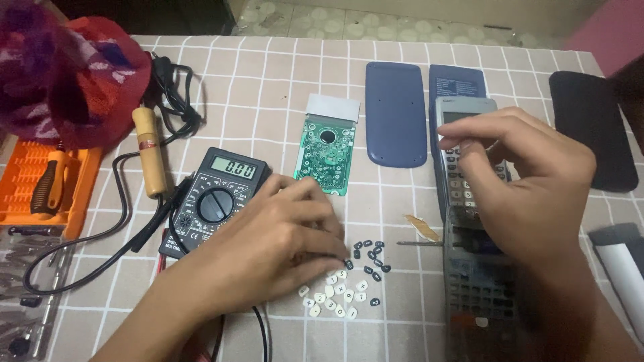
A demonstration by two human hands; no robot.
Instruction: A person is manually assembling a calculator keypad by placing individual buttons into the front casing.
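My left hand (282,238) rests palm down on the checked tablecloth, its fingertips at a scatter of small white (334,295) and black calculator keys (372,258). It lies next to a black multimeter (211,194). My right hand (530,181) hovers over a grey calculator (463,114), thumb and fingers pinched close above its keypad; what they pinch is too small to tell. A second opened calculator body (479,288) lies under my right wrist. A green circuit board (327,151) lies between the hands, further back.
Two dark blue calculator covers (396,114) lie at the back. A wooden-handled soldering iron (149,151) with a black cable sits left, next to an orange tool tray (20,194). A black pouch (594,127) is far right, a small screwdriver (419,243) mid-table.
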